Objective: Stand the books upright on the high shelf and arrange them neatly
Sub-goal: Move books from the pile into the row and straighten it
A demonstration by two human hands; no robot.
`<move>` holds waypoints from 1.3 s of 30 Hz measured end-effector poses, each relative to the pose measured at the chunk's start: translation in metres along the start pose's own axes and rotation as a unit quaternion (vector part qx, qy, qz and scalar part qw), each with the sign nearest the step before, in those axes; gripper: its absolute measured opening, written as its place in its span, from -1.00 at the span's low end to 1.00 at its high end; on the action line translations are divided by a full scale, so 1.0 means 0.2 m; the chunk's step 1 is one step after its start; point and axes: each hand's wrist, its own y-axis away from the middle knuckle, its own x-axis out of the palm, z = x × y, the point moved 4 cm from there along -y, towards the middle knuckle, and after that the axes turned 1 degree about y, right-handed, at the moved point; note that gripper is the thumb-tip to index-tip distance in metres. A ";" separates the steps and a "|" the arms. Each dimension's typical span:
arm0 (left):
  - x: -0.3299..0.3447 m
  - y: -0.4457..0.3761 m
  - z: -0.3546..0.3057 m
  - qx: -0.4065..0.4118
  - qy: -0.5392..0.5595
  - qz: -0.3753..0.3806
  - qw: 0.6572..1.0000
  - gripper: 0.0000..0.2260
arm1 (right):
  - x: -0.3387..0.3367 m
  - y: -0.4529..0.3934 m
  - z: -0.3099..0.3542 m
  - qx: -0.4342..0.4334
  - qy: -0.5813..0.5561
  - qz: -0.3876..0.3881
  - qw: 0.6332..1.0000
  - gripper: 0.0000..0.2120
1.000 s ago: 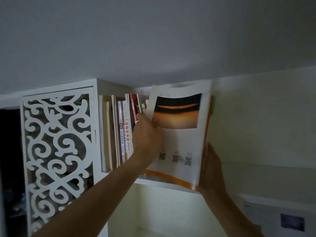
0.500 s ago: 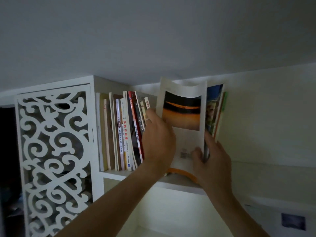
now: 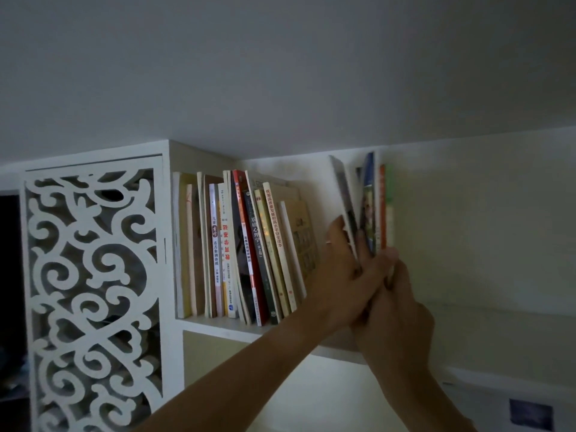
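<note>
A row of books stands on the high white shelf, leaning slightly left against the shelf's side wall. To their right, a small bundle of thin books stands nearly upright, seen edge-on, with white, blue, orange and green covers. My left hand presses on the bundle's left side, fingers wrapped across its lower edge. My right hand clasps the bundle from the right and below, overlapping the left hand's fingers. A gap lies between the row and the bundle.
A white cabinet door with a carved scroll pattern stands left of the shelf. The ceiling is close above the books. A cream wall runs to the right, with a lower ledge beneath it.
The large white-covered book turned from facing me to edge-on and joined the thin books at the right. Both hands closed around that bundle; the left hand left the row.
</note>
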 end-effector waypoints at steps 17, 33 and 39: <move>-0.33 -0.01 0.09 -0.062 -0.076 0.016 0.995 -0.56 | 0.18 -0.09 0.06 0.161 -0.277 0.263 0.910 -0.36; -0.28 0.00 0.09 -0.127 -0.084 -0.086 0.985 -0.69 | 0.26 -0.04 0.03 0.158 -0.183 0.251 0.937 -0.35; -0.21 0.04 0.03 -0.134 -0.283 -0.153 0.937 -0.70 | 0.25 -0.03 -0.01 0.163 -0.164 0.261 0.937 -0.62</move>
